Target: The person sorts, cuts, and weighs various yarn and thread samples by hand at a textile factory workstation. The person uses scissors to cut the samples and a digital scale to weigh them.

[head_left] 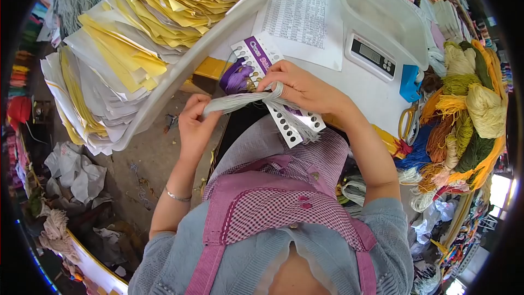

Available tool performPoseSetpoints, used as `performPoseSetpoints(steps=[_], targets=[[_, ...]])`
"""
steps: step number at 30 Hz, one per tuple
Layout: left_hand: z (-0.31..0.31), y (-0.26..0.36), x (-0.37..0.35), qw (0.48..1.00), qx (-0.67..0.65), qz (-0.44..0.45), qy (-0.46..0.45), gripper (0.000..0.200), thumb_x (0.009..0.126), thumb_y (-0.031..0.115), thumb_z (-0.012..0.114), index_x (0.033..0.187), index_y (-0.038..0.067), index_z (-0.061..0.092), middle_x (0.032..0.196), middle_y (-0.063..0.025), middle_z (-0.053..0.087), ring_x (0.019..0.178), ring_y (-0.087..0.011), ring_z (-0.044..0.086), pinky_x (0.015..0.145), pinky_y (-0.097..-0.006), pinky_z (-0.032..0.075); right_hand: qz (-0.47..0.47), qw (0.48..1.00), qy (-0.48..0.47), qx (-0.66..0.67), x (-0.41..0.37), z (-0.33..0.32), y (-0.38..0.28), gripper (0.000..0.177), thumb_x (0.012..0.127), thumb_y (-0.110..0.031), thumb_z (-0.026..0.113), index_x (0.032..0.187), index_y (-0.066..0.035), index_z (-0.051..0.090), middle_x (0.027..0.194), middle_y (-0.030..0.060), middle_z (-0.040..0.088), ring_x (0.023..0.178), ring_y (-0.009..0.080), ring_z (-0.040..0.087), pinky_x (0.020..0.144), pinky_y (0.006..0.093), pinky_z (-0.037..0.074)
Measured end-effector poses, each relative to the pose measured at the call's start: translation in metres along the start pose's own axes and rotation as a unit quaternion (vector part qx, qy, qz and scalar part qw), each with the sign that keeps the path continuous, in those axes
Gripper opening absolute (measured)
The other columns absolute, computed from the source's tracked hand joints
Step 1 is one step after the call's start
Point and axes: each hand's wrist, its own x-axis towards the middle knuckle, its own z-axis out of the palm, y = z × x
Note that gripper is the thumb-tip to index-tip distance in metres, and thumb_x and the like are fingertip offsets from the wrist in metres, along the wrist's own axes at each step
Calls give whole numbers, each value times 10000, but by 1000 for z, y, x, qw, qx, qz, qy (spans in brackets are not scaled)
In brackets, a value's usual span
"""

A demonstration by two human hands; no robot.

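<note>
A bundle of pale grey embroidery thread (pixel 236 101) stretches between my two hands above my lap. My left hand (pixel 195 125) is closed on its left end. Closed near the other end is my right hand (pixel 303 88), where the thread loops over itself by the fingers. Below that hand a white punched thread card (pixel 285 125) slants down, with loose grey strands hanging across it. Just beyond my hands lies a purple and white printed card (pixel 256 54), with purple thread (pixel 237 77) against it. Whether my right hand also grips the lower card is hidden.
A plastic bin (pixel 188 71) packed with yellow and white papers stands at left. On the white table are a printed sheet (pixel 297 13), a digital scale (pixel 370 56) with a clear tub (pixel 387 11), a blue tape dispenser (pixel 410 82) and scissors (pixel 406 123). Coloured skeins (pixel 464 114) hang at right.
</note>
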Motion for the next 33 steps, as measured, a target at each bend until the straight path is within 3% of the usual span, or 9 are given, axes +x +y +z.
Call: performPoseSetpoints(steps=[5,11,13,14,16,19,23,29,33], targets=[[-11,-22,-14,823,-516,-222,82,151,903,176,551,999,73,604,821,30,541,799,-96,495,596,-237,351,-36,999,36,16,-2,3,1,250,963,-219,464,1107,-79,614,1111,127,505,1086,267,476,979,353,374],[-58,-97,-49,698,-549,-327,324,361,972,405,434,1097,91,561,861,-3,621,948,-153,588,563,-262,419,-9,993,80,81,-4,7,6,216,941,-176,520,1119,-76,588,1055,91,531,1037,189,501,851,289,455],[-76,-120,-70,821,-261,-508,29,371,963,385,486,1118,68,600,911,-32,672,786,-143,659,524,-218,426,25,991,94,91,-2,7,2,204,927,-165,558,1106,-71,588,1031,60,537,990,156,511,837,273,450],[-73,-112,-73,820,-45,-561,-106,342,955,348,526,1124,67,620,927,-41,685,723,-130,670,504,-206,421,64,987,106,103,0,8,1,199,914,-153,597,1092,-66,587,1007,29,543,944,123,520,824,258,445],[-50,-82,-64,934,-19,-333,-131,262,932,214,590,1124,45,647,914,-32,691,695,-92,659,482,-190,416,89,974,126,169,2,11,8,208,860,-137,681,1035,-57,599,977,4,540,839,75,519,729,218,447],[9,34,-16,971,-201,-115,-52,236,967,153,521,1120,11,630,1049,-59,669,658,-85,618,501,-198,443,110,975,110,158,0,10,13,147,819,-127,717,894,-37,628,907,-4,548,784,70,522,712,217,433],[51,45,15,921,-350,-142,-96,199,1016,177,399,1082,11,488,1133,-121,602,645,-156,659,460,-211,488,102,963,158,194,2,11,8,89,783,-89,725,774,-12,682,825,-2,573,771,72,534,699,220,428],[60,47,12,913,-360,-150,-119,207,1029,250,353,1104,57,361,1087,-142,531,678,-237,698,346,-212,422,97,951,170,239,7,13,3,173,818,-166,719,929,-34,733,850,12,606,792,92,550,698,228,439],[50,51,7,913,-333,-202,-124,268,1028,345,327,1058,80,354,840,-98,546,463,-134,562,328,-191,339,75,985,137,77,7,14,2,195,790,-130,719,965,-44,722,823,12,585,767,93,543,658,232,429]])
